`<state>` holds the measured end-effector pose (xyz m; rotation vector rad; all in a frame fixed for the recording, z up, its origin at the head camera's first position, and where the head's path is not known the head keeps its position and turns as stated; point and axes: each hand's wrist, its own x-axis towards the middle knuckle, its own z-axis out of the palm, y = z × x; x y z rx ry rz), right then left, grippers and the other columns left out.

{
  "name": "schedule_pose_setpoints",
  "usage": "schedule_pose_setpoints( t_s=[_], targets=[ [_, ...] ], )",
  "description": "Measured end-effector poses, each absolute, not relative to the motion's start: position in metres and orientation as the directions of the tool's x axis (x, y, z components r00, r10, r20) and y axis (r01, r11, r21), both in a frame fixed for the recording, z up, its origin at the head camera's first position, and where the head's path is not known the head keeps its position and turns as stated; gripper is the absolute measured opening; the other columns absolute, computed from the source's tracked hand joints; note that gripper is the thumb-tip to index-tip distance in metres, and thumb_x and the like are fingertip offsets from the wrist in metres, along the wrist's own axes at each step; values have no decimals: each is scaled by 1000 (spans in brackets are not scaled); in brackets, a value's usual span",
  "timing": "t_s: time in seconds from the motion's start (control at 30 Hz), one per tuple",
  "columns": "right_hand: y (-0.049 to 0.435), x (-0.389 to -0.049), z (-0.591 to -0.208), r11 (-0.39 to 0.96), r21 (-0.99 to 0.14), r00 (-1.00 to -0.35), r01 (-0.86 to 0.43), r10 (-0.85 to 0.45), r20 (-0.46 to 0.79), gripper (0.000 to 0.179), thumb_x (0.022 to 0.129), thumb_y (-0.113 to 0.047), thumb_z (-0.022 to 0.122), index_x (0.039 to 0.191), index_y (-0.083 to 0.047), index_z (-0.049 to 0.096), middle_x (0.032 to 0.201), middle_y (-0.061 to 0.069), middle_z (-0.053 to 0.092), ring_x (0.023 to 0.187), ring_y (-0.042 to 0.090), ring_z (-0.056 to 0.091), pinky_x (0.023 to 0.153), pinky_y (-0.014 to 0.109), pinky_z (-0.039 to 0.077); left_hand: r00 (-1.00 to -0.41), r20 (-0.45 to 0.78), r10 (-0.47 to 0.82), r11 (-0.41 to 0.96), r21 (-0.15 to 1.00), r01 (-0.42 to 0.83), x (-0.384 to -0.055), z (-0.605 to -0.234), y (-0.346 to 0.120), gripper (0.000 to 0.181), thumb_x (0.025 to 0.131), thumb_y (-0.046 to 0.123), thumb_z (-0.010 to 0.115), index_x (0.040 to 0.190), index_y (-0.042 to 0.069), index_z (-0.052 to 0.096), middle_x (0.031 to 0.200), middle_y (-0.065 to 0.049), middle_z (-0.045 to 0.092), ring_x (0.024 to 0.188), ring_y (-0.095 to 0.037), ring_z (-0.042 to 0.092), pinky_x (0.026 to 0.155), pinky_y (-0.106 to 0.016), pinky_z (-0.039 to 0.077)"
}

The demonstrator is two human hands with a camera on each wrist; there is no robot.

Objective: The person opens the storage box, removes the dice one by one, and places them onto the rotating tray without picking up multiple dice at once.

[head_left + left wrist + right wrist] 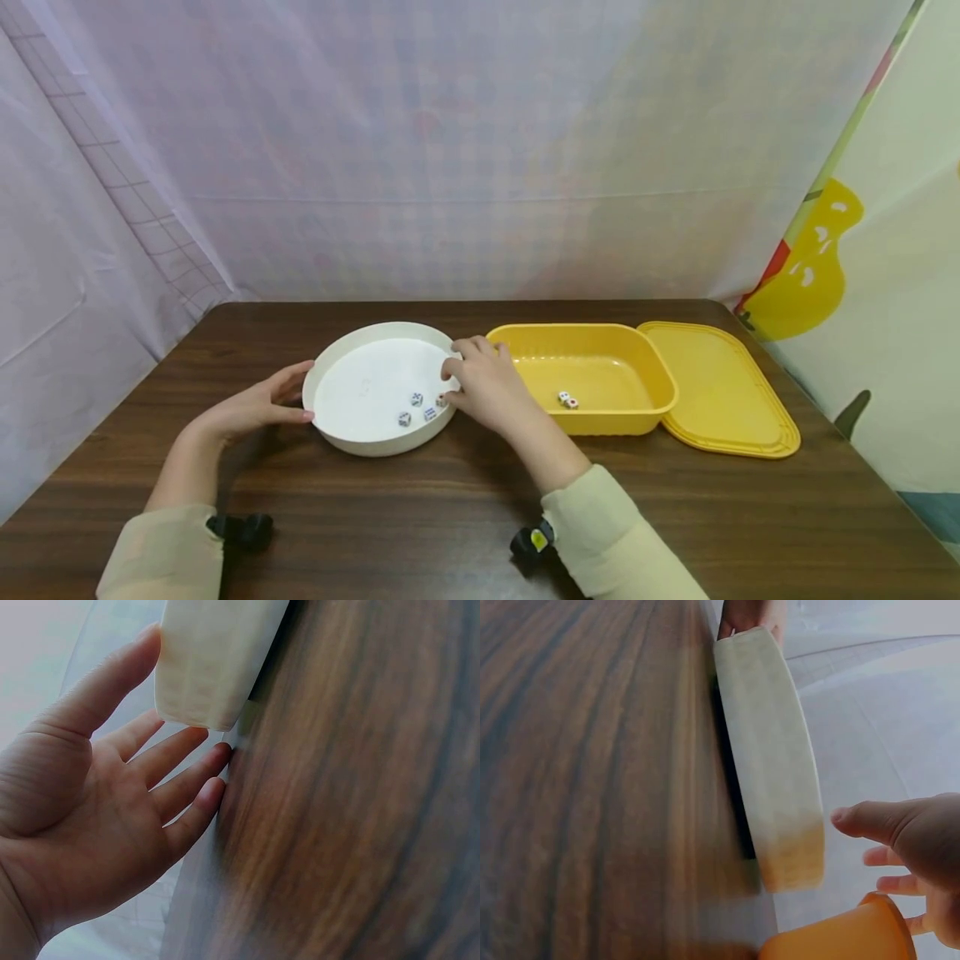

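Dice (417, 399), four of them visible, lie loose in a round white tray (382, 447) in front of you, gathered between 3 and 5 o'clock on its floor. Your left grip (258, 404) is at the tray's 8 to 10 o'clock, fingers nearly straight and spread wide, the thumb touching the outer wall; it has hold of nothing else and seems placed there to steady the tray. Your right grip (487, 383) hovers by the tray's 3 o'clock, fingers bent over that side. The right wrist view shows thumb and fingers well apart with nothing between them. One die is right by that thumb; whether they touch, you cannot tell.

At the tray's 3 o'clock, just beyond your right fingers, stands a yellow tub (615, 423) holding a pair of dice (572, 403) side by side, close to its 6 o'clock wall. Its likely lid (723, 387) lies flat on the brown surface (360, 517) at the tub's 3 o'clock, leaving the tub uncovered. Tray and tub sit close together, probably so that one arm can reach both.
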<state>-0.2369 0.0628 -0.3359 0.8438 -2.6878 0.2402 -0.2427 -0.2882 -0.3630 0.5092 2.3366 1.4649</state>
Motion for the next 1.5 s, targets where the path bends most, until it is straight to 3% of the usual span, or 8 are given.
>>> schedule_pose_setpoints(
  t_s=[0.57, 0.87, 1.13, 1.5],
  targets=[
    [79, -230, -320, 800, -37, -749, -598, -542, 381, 19, 81, -26, 78, 97, -17, 71, 123, 9, 57, 115, 29, 47, 90, 50, 36, -880, -89, 467, 403, 907, 123, -242, -361, -287, 92, 87, 12, 71, 151, -2, 7, 154, -30, 7, 140, -47, 5, 106, -61, 12],
    [91, -225, -312, 832, -53, -800, -552, -511, 316, 22, 83, -28, 76, 102, -17, 71, 127, 9, 55, 120, 33, 43, 94, 53, 33, -876, -109, 470, 412, 905, 108, -243, -363, -288, 92, 88, 14, 70, 152, -1, 6, 153, -32, 8, 136, -51, 14, 105, -61, 17],
    [106, -225, -312, 851, -67, -822, -521, -480, 306, 19, 84, -27, 76, 100, -18, 72, 126, 9, 55, 121, 33, 42, 95, 55, 32, -878, -112, 466, 413, 905, 104, -241, -361, -287, 93, 87, 14, 71, 152, -1, 6, 153, -31, 7, 138, -48, 10, 105, -62, 15],
    [130, -225, -310, 858, -88, -837, -507, -465, 289, 23, 84, -27, 76, 103, -16, 70, 129, 11, 54, 123, 36, 41, 95, 59, 30, -877, -118, 465, 423, 900, 103, -241, -361, -287, 93, 88, 14, 70, 152, 1, 5, 153, -32, 7, 136, -52, 14, 104, -64, 16]
  ],
)
